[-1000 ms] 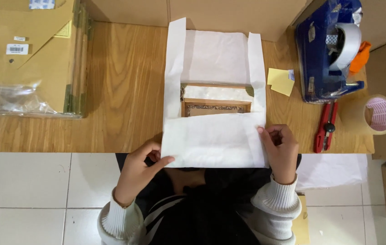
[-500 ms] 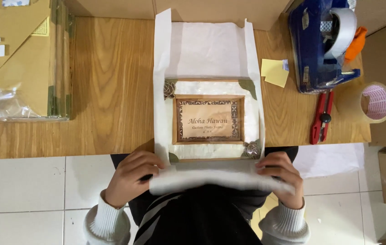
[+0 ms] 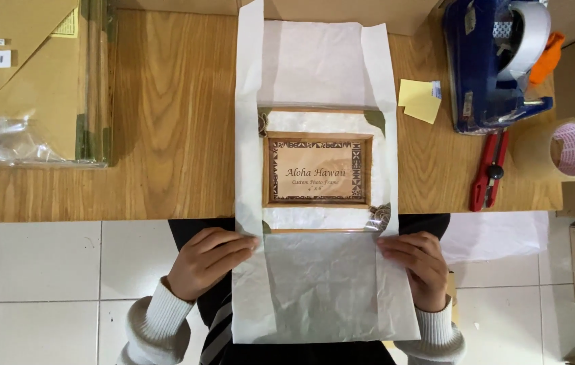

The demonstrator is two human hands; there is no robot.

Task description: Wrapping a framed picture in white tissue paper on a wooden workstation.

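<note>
A wooden picture frame (image 3: 318,170) with a patterned border lies face up on a long sheet of white tissue paper (image 3: 321,67) on the wooden table (image 3: 166,135). The paper's side flaps are folded in over the frame's left and right edges. The near end of the paper hangs off the table edge over my lap. My left hand (image 3: 208,262) grips its left edge and my right hand (image 3: 417,265) grips its right edge, both just below the table edge.
A blue tape dispenser (image 3: 497,61) stands at the far right, with a yellow sticky note (image 3: 420,100), a red cutter (image 3: 489,170) and a roll of tape (image 3: 564,149) nearby. Flat cardboard boxes (image 3: 24,67) and a clear plastic bag (image 3: 10,142) lie at the left.
The near flap of paper, folded up over the frame a second ago, has been pulled back down off the table. The frame's face is now uncovered and both hands moved toward me.
</note>
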